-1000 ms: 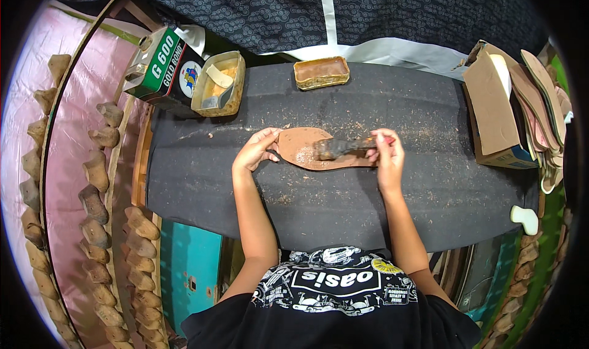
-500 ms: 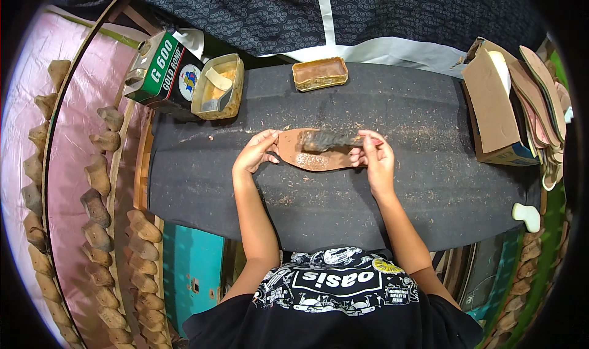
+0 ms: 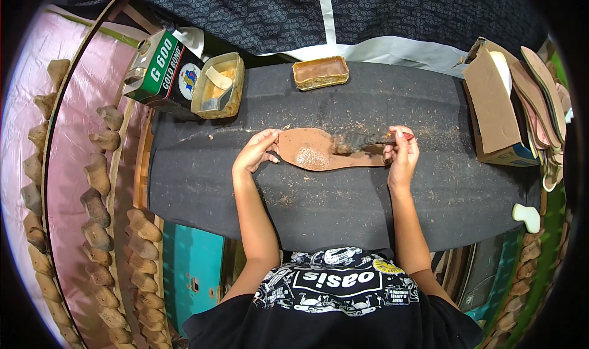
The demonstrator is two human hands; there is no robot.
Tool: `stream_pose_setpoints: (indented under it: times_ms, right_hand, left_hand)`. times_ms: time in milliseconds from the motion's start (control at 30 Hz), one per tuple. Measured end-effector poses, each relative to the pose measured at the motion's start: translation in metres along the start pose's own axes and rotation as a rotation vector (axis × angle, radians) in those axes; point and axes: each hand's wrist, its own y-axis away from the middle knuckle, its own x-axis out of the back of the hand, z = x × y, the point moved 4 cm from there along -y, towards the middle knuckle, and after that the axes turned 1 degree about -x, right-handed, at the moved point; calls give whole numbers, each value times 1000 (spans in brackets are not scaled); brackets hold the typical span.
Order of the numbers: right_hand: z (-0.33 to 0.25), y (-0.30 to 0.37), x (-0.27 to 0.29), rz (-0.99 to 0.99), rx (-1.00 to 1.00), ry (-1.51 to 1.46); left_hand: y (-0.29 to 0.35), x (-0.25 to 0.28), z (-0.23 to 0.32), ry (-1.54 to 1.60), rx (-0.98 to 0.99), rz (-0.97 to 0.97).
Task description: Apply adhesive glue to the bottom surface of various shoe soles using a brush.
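Observation:
A brown shoe sole (image 3: 300,146) lies lengthwise across the dark table, its wide end at the left and its narrow end at the right. Part of its face looks wet and shiny. My left hand (image 3: 260,151) pinches the rim of the wide end. In my right hand (image 3: 402,154) is a brush (image 3: 362,141) with a red handle end and dark, clotted bristles, blurred by motion. The bristles are over the sole's middle, and the right fingers are close to its narrow end.
A shallow tub of brown paste (image 3: 320,73) stands at the back. Far left are a metal can (image 3: 161,73) and a tub with scrapers (image 3: 216,91). A cardboard box (image 3: 491,112) of soles stands right, a white piece (image 3: 526,217) at the right edge. Shavings litter the cloth (image 3: 294,217).
My right hand and the brush have moved right, from the sole's wide part toward its narrow end. My left hand and the sole have stayed in place.

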Motion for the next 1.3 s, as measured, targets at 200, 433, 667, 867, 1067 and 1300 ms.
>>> stream_pose_setpoints:
  times_ms: [200, 433, 667, 867, 1067, 1300]
  right_hand:
    - [17, 16, -28, -259, -111, -15]
    - [14, 10, -17, -192, -136, 53]
    - [0, -6, 6, -9, -13, 4]
    - [12, 6, -15, -155, -143, -28]
    - [20, 12, -27, -271, -136, 73]
    - [10, -11, 4, -130, -142, 81]
  left_hand:
    - [1, -2, 1, 33, 16, 4]
    - [2, -3, 3, 23, 32, 5]
    - [2, -2, 3, 16, 31, 9]
    - [2, -3, 2, 23, 41, 4]
    - [2, -4, 3, 14, 32, 11]
    - [1, -2, 2, 7, 23, 27]
